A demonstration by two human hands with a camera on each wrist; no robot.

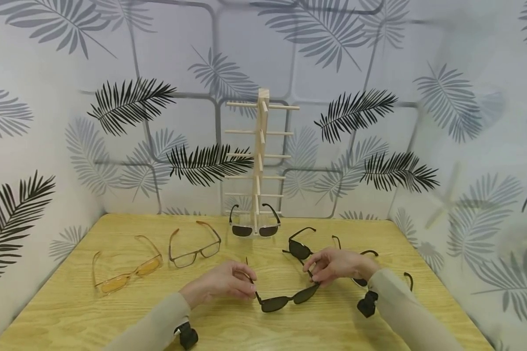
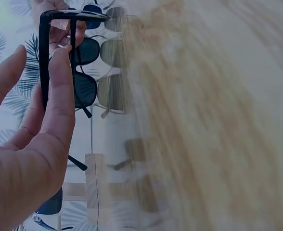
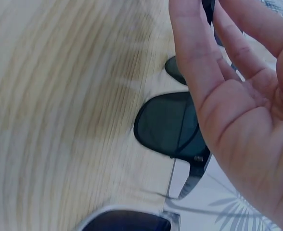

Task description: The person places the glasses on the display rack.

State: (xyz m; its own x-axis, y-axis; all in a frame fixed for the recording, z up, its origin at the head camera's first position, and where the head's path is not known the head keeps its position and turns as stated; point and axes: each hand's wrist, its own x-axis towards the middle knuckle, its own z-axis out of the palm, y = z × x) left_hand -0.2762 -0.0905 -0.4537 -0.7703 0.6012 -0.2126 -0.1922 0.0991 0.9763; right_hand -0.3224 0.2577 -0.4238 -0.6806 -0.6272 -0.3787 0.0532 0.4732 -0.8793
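Observation:
Both hands hold a pair of black-framed sunglasses (image 1: 275,304) with dark lenses, near the table's front, its lenses toward the wearer of the camera. The left hand (image 1: 226,282) grips the left temple; in the left wrist view the black frame (image 2: 44,57) runs down behind a finger. At the other side, the right hand (image 1: 335,265) pinches the right temple, whose black end (image 3: 208,9) shows between the fingers in the right wrist view. Just beyond the right hand lies another pair of black sunglasses (image 1: 298,249).
At the back stands a wooden rack (image 1: 260,146) with several pegs, and clear-framed sunglasses (image 1: 242,231) sit at its foot. To the left lie orange-tinted glasses (image 1: 148,266) and clear-lens glasses (image 1: 196,253). More dark glasses (image 1: 361,282) are partly hidden by the right arm. Patterned walls enclose the table (image 1: 228,331).

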